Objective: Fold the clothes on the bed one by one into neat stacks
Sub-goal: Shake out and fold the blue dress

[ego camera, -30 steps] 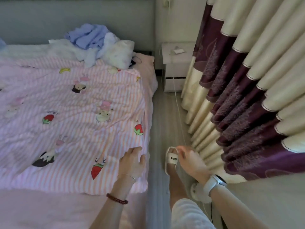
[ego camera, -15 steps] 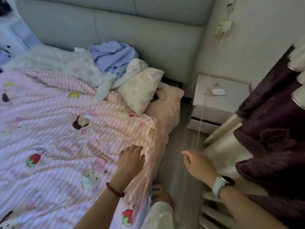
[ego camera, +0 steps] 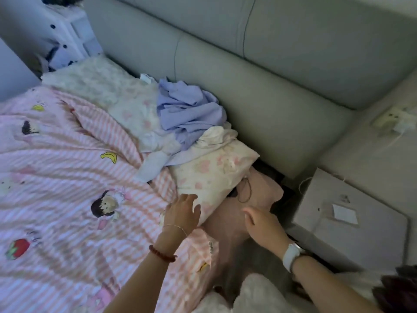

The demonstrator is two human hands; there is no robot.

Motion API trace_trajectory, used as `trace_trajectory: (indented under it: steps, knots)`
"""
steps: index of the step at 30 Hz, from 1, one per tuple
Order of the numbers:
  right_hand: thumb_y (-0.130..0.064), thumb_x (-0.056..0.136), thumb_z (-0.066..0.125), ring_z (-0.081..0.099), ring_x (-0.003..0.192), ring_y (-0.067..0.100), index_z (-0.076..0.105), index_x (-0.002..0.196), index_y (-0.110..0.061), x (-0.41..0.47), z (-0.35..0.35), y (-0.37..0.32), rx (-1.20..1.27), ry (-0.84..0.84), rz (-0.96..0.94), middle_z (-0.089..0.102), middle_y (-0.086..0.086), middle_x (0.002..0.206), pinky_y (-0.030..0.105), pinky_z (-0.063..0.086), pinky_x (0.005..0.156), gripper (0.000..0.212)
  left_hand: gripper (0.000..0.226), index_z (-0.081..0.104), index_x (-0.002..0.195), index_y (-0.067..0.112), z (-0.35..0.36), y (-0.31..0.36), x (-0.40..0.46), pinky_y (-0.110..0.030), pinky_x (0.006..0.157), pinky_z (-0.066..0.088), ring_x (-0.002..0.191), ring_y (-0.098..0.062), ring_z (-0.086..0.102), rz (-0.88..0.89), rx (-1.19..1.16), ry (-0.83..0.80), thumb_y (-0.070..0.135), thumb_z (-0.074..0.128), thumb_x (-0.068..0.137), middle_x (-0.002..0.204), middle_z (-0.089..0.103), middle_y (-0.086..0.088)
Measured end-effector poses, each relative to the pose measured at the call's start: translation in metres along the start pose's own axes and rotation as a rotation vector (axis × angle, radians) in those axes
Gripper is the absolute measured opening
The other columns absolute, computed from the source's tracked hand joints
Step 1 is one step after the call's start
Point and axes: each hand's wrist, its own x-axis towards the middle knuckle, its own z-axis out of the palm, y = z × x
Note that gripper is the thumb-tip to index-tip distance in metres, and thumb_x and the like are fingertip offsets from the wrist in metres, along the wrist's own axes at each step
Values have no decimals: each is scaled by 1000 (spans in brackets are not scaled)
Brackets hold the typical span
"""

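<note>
Your left hand (ego camera: pixel 182 211) lies flat, fingers straight, on the striped quilt (ego camera: pixel 67 177) at the near corner of the floral pillow (ego camera: pixel 214 175). Your right hand (ego camera: pixel 261 224) hovers relaxed over the pink sheet (ego camera: pixel 228 222). A crumpled lavender garment (ego camera: pixel 187 111) tops the pillow against the grey headboard (ego camera: pixel 270 86).

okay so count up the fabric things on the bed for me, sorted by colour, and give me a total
Pink striped: 1, the quilt
Lilac: 1, the crumpled garment
White with pink print: 1, the pillow
Cream fleecy: 1, the blanket
Plain pink: 1, the sheet
Total: 5. More pale cloth lies under the lilac garment, but I cannot tell the pieces apart.
</note>
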Motion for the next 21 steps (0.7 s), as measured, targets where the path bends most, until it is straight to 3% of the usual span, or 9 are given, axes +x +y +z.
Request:
trace_trajectory:
  steps: [7,15,19,21]
  knots:
    - [-18,97,39,45,120,22,47,133,-17,167,-57,-17,-27,-5,-197,51,5,131,35,38,99,37,40,45,134,19,-31,3,119,-33,98,38,122,-22,46,-173,-147,79,31,44,96,135,48,-3]
    - [-17,89,58,29,134,34,28,144,-5,389,-110,-40,-8,155,-348,29,17,148,43,29,106,64,40,47,132,11,-38,-3,241,-40,92,43,114,-31,51,-377,-362,151,24,49,94,129,50,-14]
    - [-27,85,65,21,138,39,6,149,-15,445,-108,-51,-51,2,-368,4,19,155,45,29,106,89,38,49,130,12,-34,-10,248,-31,89,42,112,-27,53,-444,-451,212,20,51,93,128,51,-11]
    - [-31,87,63,30,134,40,2,150,-18,456,-101,-54,-115,-107,-322,13,20,154,47,36,102,89,37,51,129,12,-32,-14,243,-25,87,41,110,-25,55,-472,-483,229,20,52,93,128,52,-10]
